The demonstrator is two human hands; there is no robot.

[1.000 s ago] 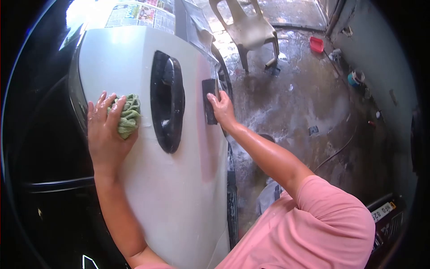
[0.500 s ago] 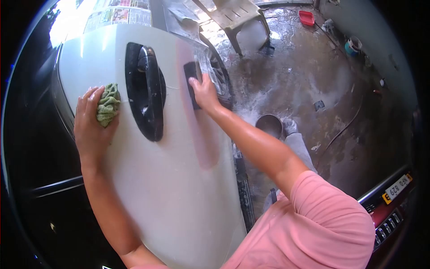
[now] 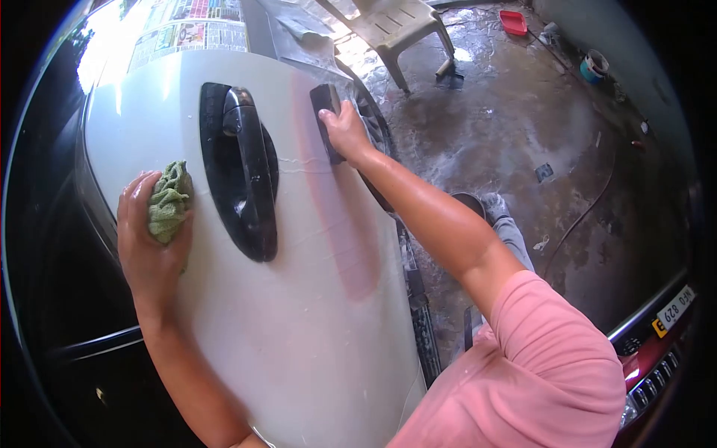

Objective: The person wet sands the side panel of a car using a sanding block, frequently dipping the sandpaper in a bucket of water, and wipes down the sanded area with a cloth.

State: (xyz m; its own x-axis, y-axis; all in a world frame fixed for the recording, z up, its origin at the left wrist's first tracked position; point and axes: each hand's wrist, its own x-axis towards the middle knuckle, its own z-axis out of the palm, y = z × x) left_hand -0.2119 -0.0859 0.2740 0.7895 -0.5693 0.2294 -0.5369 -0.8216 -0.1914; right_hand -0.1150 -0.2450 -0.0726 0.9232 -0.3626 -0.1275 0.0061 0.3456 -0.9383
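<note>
A pale car door panel (image 3: 284,336) with a black door handle (image 3: 258,172) spreads before me. My left hand (image 3: 146,250) is closed around a crumpled green cloth (image 3: 170,201), resting on the panel left of the handle. To the handle's right, my right hand (image 3: 349,134) grips a dark sanding block (image 3: 324,104) against the panel, thumb on its near face. The block sits at the upper part of a faded pinkish band (image 3: 343,246) on the paint. Thin wet streaks run between the handle and the band. The block's underside is hidden.
Newspaper (image 3: 190,37) covers the car's upper part. A plastic chair (image 3: 388,33) stands beyond on the wet floor. A bucket (image 3: 469,203) is partly behind my right forearm. A red tray (image 3: 513,22), a hose (image 3: 590,209) and a paint pail (image 3: 594,67) lie further right.
My right hand has slid the sanding block up along the pinkish band. My left hand keeps the cloth at about the same spot on the panel. The view has shifted slightly.
</note>
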